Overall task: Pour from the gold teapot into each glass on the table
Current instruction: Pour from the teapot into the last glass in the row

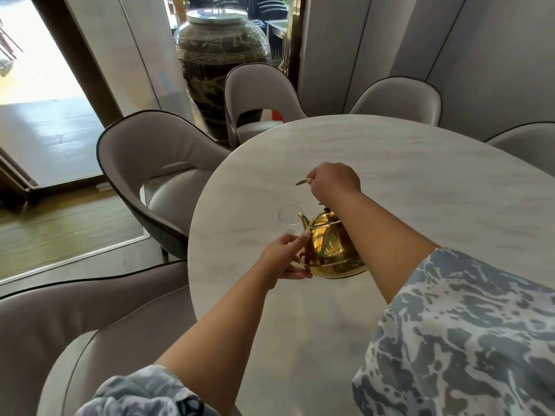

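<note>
From the head camera I see the gold teapot (333, 247) just below the middle of the marble counter (420, 181), its spout aimed toward ten o'clock at a clear glass (289, 220) standing right beside it. My right hand (333, 181) is closed around the teapot's thin bail handle (301, 182), lifted at twelve o'clock above the lid. My left hand (285, 256) cups the pot's lower side at eight o'clock, fingers pressed on the body, thumb under the base. I see only this one glass; others may sit out of frame. To pour well, I judge I should keep the spout tip over the rim, tip slowly from the handle, and let the left hand steady the base so nothing spills.
</note>
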The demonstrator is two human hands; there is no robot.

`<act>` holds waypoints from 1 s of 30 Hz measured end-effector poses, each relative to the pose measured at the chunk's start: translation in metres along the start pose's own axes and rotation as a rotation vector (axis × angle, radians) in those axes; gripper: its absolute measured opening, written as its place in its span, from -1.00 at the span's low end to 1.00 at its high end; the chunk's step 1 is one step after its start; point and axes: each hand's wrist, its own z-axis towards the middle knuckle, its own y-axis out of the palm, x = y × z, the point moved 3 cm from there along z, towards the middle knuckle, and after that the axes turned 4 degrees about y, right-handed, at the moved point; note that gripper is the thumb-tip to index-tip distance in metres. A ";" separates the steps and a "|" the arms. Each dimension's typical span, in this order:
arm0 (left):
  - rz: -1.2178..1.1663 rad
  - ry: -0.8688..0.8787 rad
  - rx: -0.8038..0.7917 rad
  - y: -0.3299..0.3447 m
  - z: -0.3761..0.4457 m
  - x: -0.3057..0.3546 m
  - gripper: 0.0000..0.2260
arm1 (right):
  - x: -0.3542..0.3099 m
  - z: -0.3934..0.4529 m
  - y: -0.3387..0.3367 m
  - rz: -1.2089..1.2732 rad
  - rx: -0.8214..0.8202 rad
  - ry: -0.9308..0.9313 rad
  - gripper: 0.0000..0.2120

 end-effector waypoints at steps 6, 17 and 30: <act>-0.006 -0.007 -0.001 0.000 0.001 -0.003 -0.51 | -0.001 0.002 0.004 -0.007 -0.018 0.008 -0.74; -0.011 -0.003 -0.001 0.002 -0.003 0.000 -0.47 | -0.002 0.004 0.003 -0.036 -0.007 -0.003 -0.74; -0.004 0.018 -0.009 0.005 -0.004 0.000 -0.49 | -0.001 0.006 0.001 -0.066 -0.013 -0.016 -0.74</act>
